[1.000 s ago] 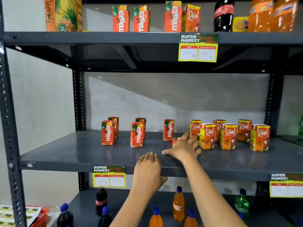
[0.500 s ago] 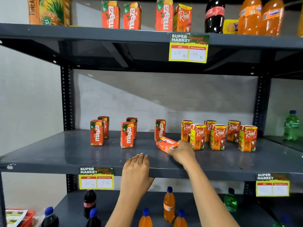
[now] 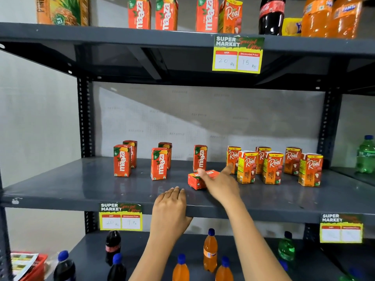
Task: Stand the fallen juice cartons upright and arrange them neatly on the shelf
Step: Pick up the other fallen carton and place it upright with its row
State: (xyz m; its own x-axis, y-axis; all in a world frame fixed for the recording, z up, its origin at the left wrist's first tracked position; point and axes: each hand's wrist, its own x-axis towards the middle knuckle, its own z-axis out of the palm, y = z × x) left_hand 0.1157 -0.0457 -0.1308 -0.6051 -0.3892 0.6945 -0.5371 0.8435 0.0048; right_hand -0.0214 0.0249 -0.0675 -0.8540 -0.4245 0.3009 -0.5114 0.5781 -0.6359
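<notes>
An orange Maaza juice carton (image 3: 194, 182) lies on its side on the grey middle shelf (image 3: 81, 189), its end facing me. My right hand (image 3: 221, 185) is on it: a finger lies across its top and the thumb sticks out to the right, away from the carton. Just behind it stands an upright Maaza carton (image 3: 199, 158). More upright Maaza cartons (image 3: 122, 160) stand in pairs to the left. To the right is a group of upright Real cartons (image 3: 272, 168). My left hand (image 3: 170, 209) rests flat on the shelf's front edge, holding nothing.
The top shelf (image 3: 121, 35) carries more cartons, a cola bottle and orange bottles, with a price tag (image 3: 237, 55) hanging from its edge. Soda bottles (image 3: 210, 250) stand on the bottom shelf. A green bottle (image 3: 366, 154) is at far right, a red basket (image 3: 30, 266) at lower left.
My right hand has dragged the fallen Maaza carton forward and turned it, then loosened on it. The camera has swung a little to the right. My left hand stays on the shelf edge.
</notes>
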